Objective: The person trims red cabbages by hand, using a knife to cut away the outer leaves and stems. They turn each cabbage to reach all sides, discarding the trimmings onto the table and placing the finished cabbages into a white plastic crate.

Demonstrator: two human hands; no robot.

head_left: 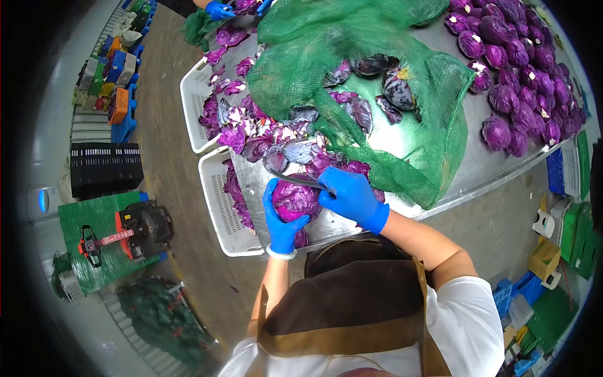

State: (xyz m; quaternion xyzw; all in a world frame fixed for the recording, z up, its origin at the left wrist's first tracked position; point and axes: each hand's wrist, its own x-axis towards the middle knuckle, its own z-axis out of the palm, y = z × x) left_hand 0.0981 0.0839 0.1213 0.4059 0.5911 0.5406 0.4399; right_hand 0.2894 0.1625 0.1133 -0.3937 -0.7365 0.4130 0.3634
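Observation:
My left hand (281, 221), in a blue glove, cups a red cabbage (295, 200) from the left and below, near the table's front edge. In my blue-gloved right hand (353, 196) is a knife (300, 181), its dark curved blade lying across the top of the cabbage toward the left. Loose purple leaves (254, 141) are heaped just beyond the cabbage. To the right of them spreads a green mesh bag (402, 160), with several dark outer leaves (397, 89) on it.
Trimmed red cabbages (512, 94) are piled at the table's right. White crates (220, 244) holding leaves stand along the left edge. At the far end, another person's blue-gloved hand (220, 10) is beside a cabbage. A pallet jack (135, 229) stands on the floor at left.

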